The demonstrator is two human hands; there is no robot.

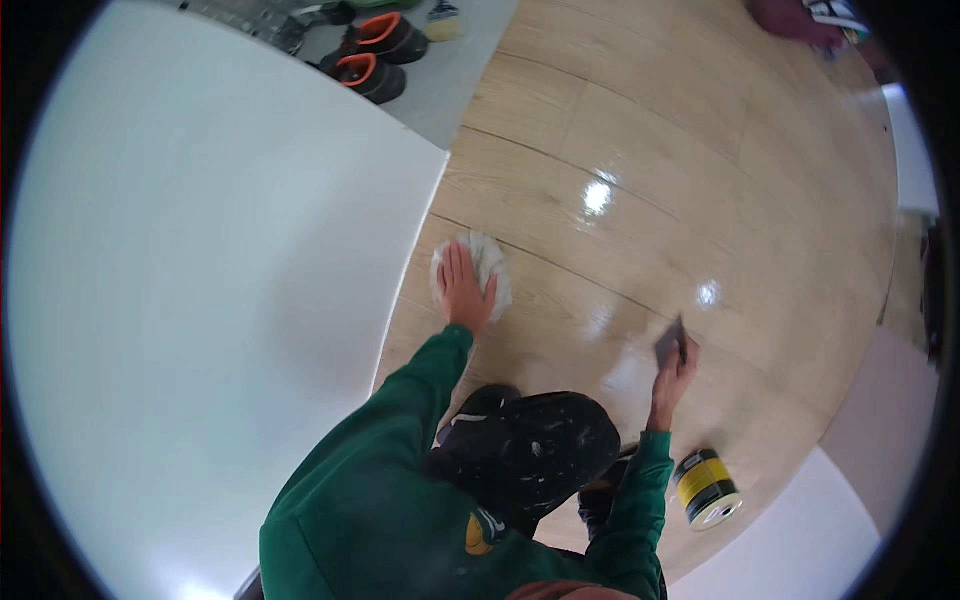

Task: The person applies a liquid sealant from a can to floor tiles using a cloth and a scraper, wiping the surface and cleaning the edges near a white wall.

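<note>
My left hand (462, 285) lies flat, fingers out, on a crumpled white cloth (490, 260) on the wood-look floor (640, 220), close to the white wall's base. My right hand (675, 365) grips a dark flat tool (668, 340), slightly blurred, low over the glossy floor. Below that hand, a yellow and black cylindrical container (708, 490) lies on its side. My green sleeves reach in from the bottom, and my dark, paint-spotted knee (540, 445) is between my arms.
A white wall (200, 220) fills the left. Dark shoes (385, 60) with orange linings and a brush (445, 25) sit on a grey surface at the top. A maroon bundle (785, 20) is at the top right. Pale panels (800, 530) stand along the right.
</note>
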